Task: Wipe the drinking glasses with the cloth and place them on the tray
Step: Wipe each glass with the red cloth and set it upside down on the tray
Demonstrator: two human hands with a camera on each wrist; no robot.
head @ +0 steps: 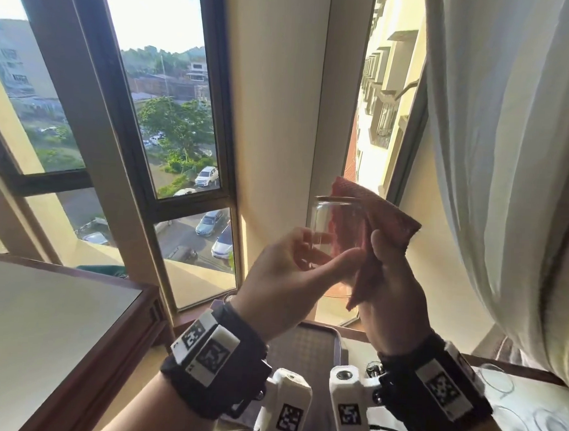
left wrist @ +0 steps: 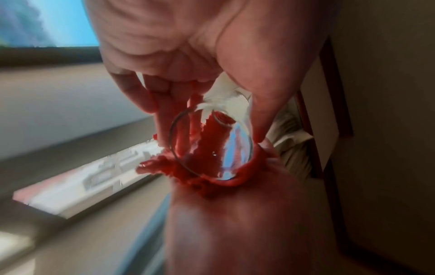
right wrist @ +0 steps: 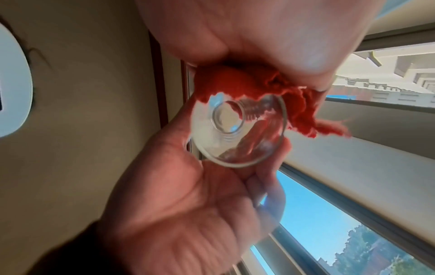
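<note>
So the left hand has its fingers and thumb curled around a clear glass, held up in the air in front of the window. The right hand grips a red cloth and presses it against the glass's side. The tray sits on the table below the wrists, with more glasses near the table's right edge.

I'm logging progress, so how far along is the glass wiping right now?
Nothing looks finished: the tray shows no glass on the part visible. In hand: the left hand holds one clear glass up by the window while the right hand presses the red cloth against its side. Left: placing this glass, then wiping the glasses on the table at right.
</note>
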